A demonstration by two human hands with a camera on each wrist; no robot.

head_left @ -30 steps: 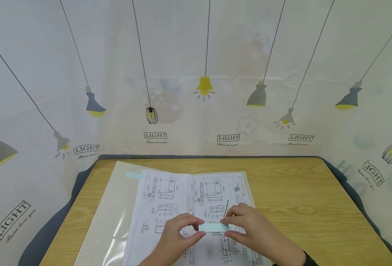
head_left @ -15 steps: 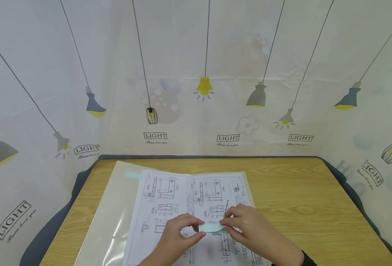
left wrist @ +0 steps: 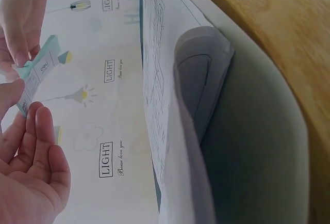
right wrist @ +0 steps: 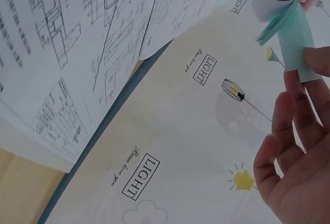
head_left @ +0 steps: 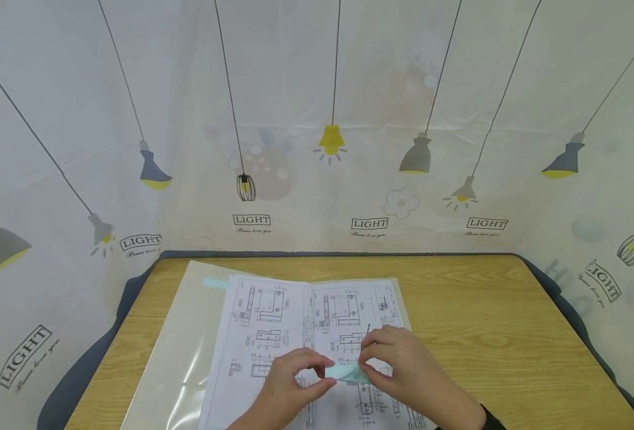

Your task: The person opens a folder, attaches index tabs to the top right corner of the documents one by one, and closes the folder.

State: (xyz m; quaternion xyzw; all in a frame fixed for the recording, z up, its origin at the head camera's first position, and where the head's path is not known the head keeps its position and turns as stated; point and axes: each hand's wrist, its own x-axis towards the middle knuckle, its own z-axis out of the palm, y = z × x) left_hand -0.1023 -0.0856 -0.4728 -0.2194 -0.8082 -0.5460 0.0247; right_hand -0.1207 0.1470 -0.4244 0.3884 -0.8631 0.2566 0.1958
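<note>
A small pad of mint-green sticky notes (head_left: 340, 373) is held over the open drawing booklet (head_left: 273, 334). My left hand (head_left: 290, 382) pinches its left end between thumb and fingertips. At the other end, my right hand (head_left: 397, 361) pinches a corner, and the top sheet curves up there. Several thin leaves (right wrist: 273, 32) fan apart in the right wrist view, beside the flat green strip (right wrist: 294, 41). The left wrist view shows the pad's printed white backing (left wrist: 41, 72).
The booklet lies on a glossy beige folder (head_left: 171, 352) on the wooden table (head_left: 483, 316). A mint sticky tab (head_left: 216, 283) juts from the left page's edge. Behind stands a curtain (head_left: 295, 89) printed with lamps.
The strip lay flat between both hands; its right end has since bent and lifted as my right fingers drew in. The left hand keeps its pinch, shifting slightly right.
</note>
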